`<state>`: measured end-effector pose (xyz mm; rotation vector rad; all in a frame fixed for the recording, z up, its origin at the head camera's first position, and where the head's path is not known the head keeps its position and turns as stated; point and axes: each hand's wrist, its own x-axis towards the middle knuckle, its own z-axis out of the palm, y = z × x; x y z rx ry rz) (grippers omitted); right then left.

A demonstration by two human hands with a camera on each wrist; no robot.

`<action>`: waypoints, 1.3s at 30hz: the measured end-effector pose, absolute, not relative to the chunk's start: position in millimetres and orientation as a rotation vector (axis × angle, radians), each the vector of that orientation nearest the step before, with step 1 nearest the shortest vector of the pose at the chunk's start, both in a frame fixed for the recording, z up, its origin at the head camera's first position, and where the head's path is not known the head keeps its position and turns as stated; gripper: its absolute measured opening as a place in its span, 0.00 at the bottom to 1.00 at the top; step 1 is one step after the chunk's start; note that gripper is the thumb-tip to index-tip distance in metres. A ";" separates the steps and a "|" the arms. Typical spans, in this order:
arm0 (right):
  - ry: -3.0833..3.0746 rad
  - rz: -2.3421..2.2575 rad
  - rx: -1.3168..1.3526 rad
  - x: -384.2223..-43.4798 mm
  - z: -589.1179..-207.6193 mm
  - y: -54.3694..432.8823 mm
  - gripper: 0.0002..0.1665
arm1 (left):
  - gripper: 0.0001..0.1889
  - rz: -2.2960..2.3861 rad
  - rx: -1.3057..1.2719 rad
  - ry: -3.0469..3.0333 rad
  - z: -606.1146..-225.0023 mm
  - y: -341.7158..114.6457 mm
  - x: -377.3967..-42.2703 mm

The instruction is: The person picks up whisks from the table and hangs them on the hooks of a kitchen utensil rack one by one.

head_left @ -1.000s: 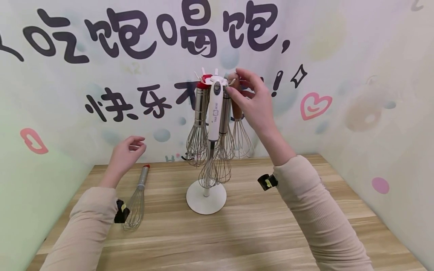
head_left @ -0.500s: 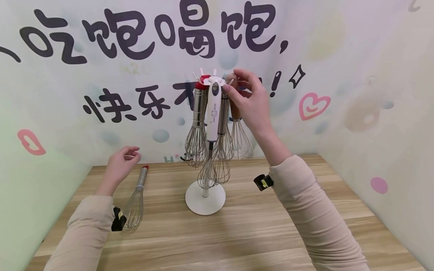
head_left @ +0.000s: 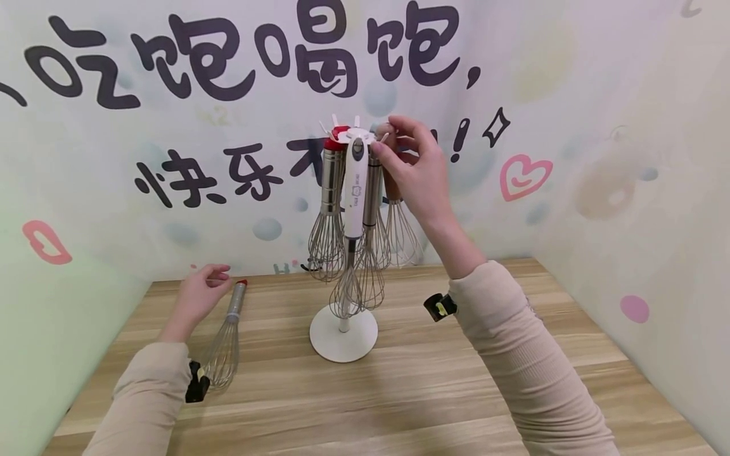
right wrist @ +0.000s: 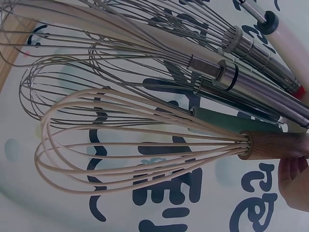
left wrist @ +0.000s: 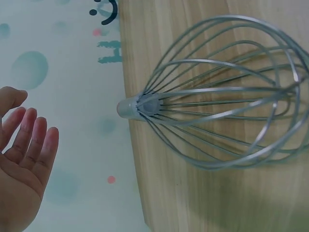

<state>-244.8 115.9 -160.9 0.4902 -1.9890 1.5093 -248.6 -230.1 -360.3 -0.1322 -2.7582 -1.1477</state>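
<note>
My right hand (head_left: 419,171) is at the top of the white rack (head_left: 345,335), thumb by a hook. It grips the upper handle of a wooden-handled whisk (head_left: 392,188), which hangs head down on the rack's right side. In the right wrist view, fingertips lie against that whisk's wooden handle (right wrist: 275,145). My left hand (head_left: 199,294) is at the table's back left, palm bare and fingers loosely bent in the left wrist view. Beside it a grey-handled whisk (head_left: 235,310) with a red tip lies on the table, its wire head (left wrist: 222,92) toward me.
Several other whisks hang round the rack: a red-topped steel one (head_left: 331,183), a white-handled one (head_left: 356,196) in front, a steel one (head_left: 372,190) and a green-handled one (right wrist: 227,120). The wooden table (head_left: 456,380) meets a printed wall (head_left: 256,228) behind.
My left hand has come down and a little left, close to the handle end of the lying whisk. The right hand keeps its place at the wooden-handled whisk.
</note>
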 end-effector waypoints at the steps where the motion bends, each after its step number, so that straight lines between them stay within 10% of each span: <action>1: -1.990 1.512 0.488 -245.1 -161.2 116.1 0.27 | 0.22 -1.143 -0.131 -2.774 -362.3 -230.7 -248.7; 39: -1.957 1.574 0.493 -243.9 -160.3 115.0 0.26 | 0.26 -1.141 -0.180 -2.893 -414.8 -239.6 -252.0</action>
